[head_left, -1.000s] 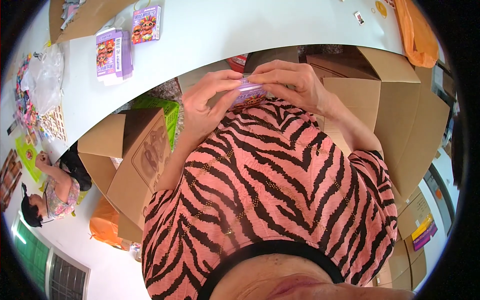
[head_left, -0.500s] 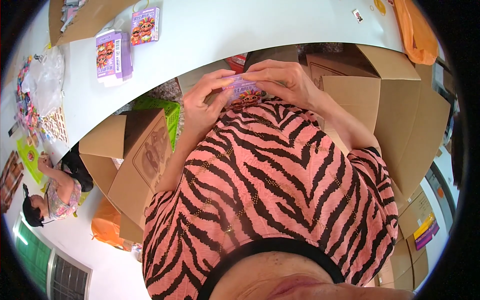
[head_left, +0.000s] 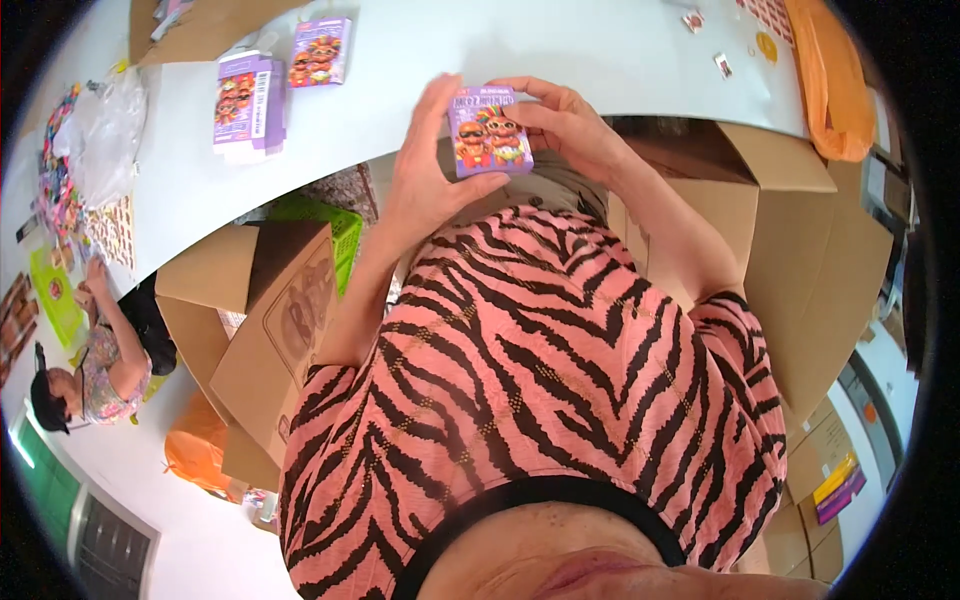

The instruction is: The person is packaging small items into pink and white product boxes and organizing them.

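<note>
Between my two hands, near the table's front edge, is a small purple cardboard box (head_left: 488, 135) with cartoon figures on its front. My left hand (head_left: 428, 165) holds it along the left side, its thumb under the lower edge. My right hand (head_left: 568, 128) grips the right side with bent fingers near the top corner. Farther left on the table lie a similar purple box (head_left: 320, 52) and, beside it, some flat-looking purple boxes (head_left: 240, 105) that seem stacked.
A large open carton (head_left: 270, 330) stands at my left, another (head_left: 800, 260) at my right. An orange bag (head_left: 830, 85) hangs over the table (head_left: 400, 60) at the right. Clear plastic bags (head_left: 105, 135) lie far left, where another person (head_left: 95, 370) works.
My hands have raised the purple box away from my body toward the table edge, and its front now shows fully. My left fingers have straightened from the top of the box.
</note>
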### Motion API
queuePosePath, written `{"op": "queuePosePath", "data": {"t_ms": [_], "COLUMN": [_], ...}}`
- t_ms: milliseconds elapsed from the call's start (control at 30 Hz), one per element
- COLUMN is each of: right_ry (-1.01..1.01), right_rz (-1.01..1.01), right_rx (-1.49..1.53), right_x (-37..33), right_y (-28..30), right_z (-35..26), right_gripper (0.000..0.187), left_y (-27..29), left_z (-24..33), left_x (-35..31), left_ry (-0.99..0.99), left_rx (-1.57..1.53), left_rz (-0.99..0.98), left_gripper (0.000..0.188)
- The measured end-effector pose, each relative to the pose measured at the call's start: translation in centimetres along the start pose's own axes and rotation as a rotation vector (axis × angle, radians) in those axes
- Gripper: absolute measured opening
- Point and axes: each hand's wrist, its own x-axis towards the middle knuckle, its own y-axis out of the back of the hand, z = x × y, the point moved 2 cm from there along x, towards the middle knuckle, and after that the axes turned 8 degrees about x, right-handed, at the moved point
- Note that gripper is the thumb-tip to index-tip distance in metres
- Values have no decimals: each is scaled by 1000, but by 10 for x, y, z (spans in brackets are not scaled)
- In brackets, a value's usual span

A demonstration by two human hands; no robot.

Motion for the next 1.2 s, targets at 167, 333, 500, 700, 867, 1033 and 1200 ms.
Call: {"op": "queuePosePath", "data": {"t_ms": [167,333,500,700,867,1033,1200], "right_ry": [45,122,366,386,370,401,450], "right_rz": [-17,-17,142,135,103,75,104], "right_rx": [-81,-247,-464,-418,-316,-424,-536], "right_x": [2,33,101,137,133,135,154], "right_y": [-20,-33,-10,-33,-44,-55,-75], "right_z": [-16,-30,-59,-72,-60,-56,-52], "right_gripper": [47,54,57,60,59,61,66], "left_y": [12,26,54,67,55,48,51], "left_z": [-2,-12,-41,-68,-73,-78,-79], "left_x": [12,18,22,42,46,52,53], "left_ry": [-32,-2,100,197,262,236,253], "left_rx": [-13,156,300,583,693,687,578], "left_rz": [63,188,359,466,445,535,585], "left_gripper": [86,92,86,84,81,86,85]}}
